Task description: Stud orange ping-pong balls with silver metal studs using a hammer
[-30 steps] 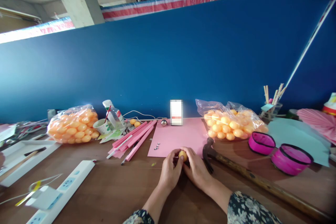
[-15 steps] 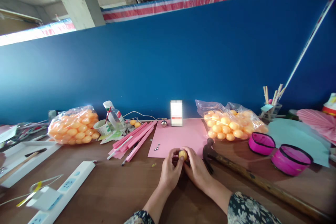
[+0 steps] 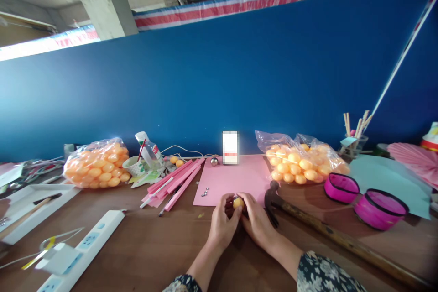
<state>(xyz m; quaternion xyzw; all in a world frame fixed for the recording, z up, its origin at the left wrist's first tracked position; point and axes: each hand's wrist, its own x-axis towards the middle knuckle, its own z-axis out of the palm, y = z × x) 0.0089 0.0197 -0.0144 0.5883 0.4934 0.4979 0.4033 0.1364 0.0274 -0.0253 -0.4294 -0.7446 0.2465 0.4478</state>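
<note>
Between my two hands sits a small yellow-orange ball [image 3: 238, 202], like those in the bags. My left hand [image 3: 224, 221] has its fingers curled round the ball's left side, thumb against it. From the other side my right hand [image 3: 256, 220] closes on the same ball. Both hands are just above the table's near part, at the lower edge of a pink sheet [image 3: 236, 180]. Small shiny metal pieces [image 3: 205, 192] and a steel ball [image 3: 214, 161] lie on that sheet. The undersides of my fingers are hidden.
A claw hammer [image 3: 318, 226] lies close to my right hand. Bags of orange balls [image 3: 97, 166] [image 3: 301, 164] stand at both sides. Pink strips [image 3: 178, 180], a white power strip [image 3: 85, 246], a white tray [image 3: 37, 219] and magenta bands [image 3: 379, 210] lie around.
The ball looks slightly turned or shifted between my fingers. Both hands stay in nearly the same place; a blurred skin-toned shape now shows at the far left edge.
</note>
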